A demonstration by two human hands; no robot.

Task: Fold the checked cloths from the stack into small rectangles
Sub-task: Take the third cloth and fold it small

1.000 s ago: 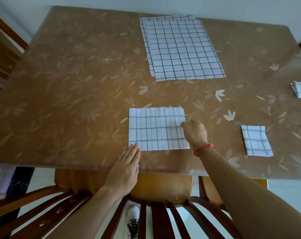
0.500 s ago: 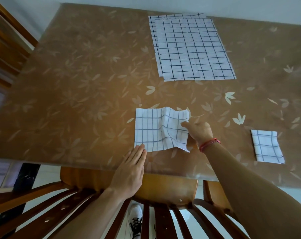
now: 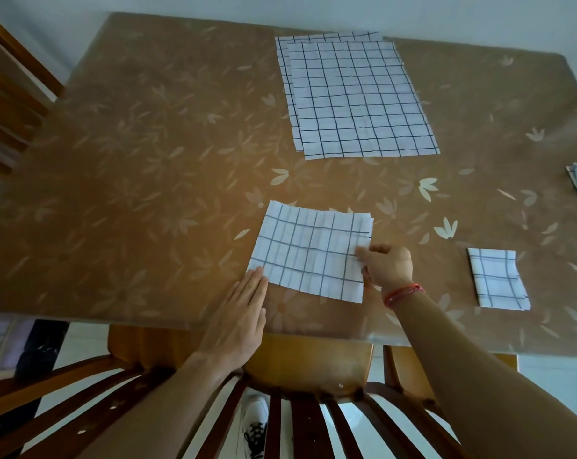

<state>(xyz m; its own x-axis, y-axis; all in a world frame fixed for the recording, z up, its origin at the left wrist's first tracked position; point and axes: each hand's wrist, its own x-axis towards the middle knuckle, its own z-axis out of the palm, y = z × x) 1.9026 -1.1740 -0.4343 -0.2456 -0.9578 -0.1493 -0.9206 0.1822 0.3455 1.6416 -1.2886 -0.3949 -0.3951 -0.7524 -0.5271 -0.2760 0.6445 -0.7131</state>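
right hand (image 3: 387, 267) pinches the half-folded cloth (image 3: 310, 253) at its right edge, left hand (image 3: 237, 319) lies flat, fingertips touching its near-left corner.

The cloth (image 3: 310, 253) is lying flat again: the rumple that the right hand (image 3: 388, 265) was raising along its right side half a second ago is gone. The cloth is now sitting askew to the near edge of the table (image 3: 148, 193), with its own near edge slanting, where a second ago it was lying square. The right hand is now pinching the cloth's right edge about halfway along.
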